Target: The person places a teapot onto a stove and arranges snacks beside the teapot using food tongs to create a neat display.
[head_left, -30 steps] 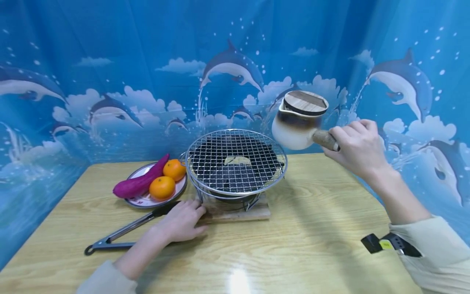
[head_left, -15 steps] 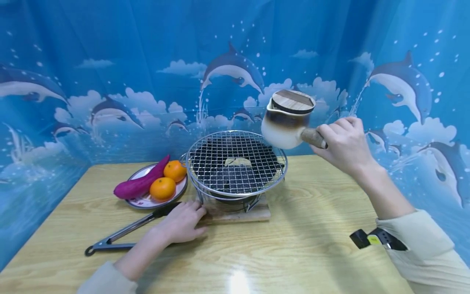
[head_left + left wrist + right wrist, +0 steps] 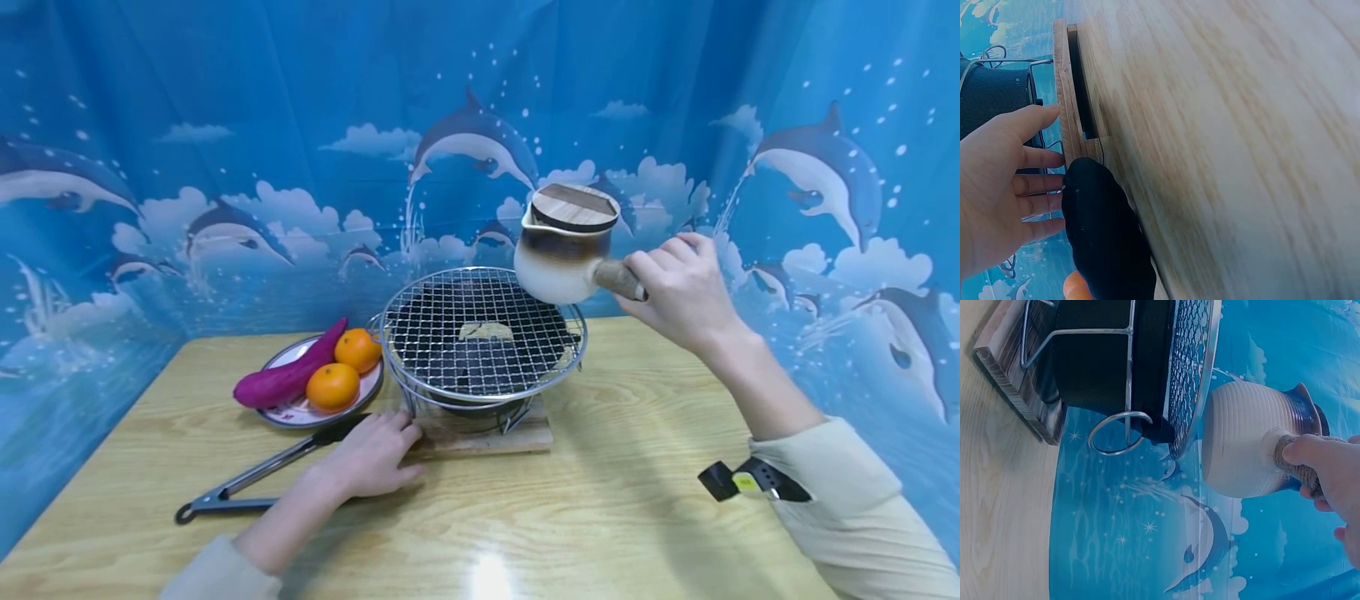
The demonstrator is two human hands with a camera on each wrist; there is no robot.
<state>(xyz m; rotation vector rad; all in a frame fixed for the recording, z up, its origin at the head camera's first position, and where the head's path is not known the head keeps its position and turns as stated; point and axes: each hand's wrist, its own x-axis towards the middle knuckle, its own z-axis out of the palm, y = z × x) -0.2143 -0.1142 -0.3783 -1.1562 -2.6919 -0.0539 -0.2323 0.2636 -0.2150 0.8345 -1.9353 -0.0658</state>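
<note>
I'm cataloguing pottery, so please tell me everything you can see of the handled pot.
The pot looks ceramic: rounded, ribbed, whitish below and dark above, with a pouring lip. A flat, two-toned, wooden-looking lid covers its mouth, hiding any contents. The right hand grips its side handle, which looks wrapped in twine. It is roughly upright in the air; the right wrist view shows a gap between its base and the wire grill.

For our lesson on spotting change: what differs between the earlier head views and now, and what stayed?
The right hand and the lidded pot it grips by the handle shifted leftward, so the pot now hides more of the wire rack. Nothing was newly gripped or let go. The left hand, tongs and plate stayed put.
</note>
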